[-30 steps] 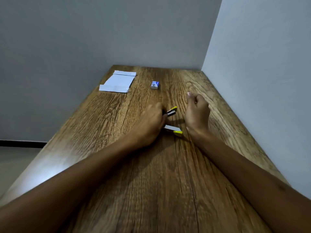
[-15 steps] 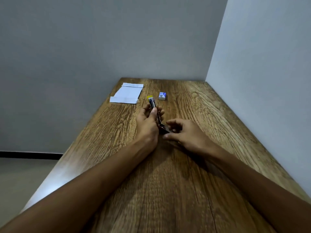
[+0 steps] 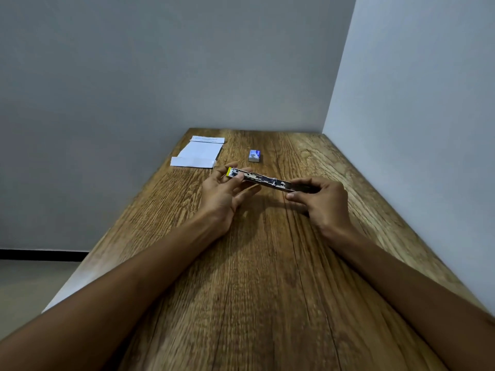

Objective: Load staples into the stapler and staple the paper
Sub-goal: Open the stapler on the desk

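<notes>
Stapler (image 3: 263,180): swung open flat, metal inside facing up, held above table betw. my hands, mid-scene.
L hand (image 3: 223,195): fingers pinch its yellow-tipped left end.
R hand (image 3: 322,200): closed round its right end.
Paper (image 3: 199,155): flat, far left on table (image 3: 267,290).
Staple box (image 3: 254,155): far, right of paper, w/ gap betw.

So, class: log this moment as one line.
stapler: opened flat, held | left hand: yellow end | right hand: other end | staple box: untouched
</notes>
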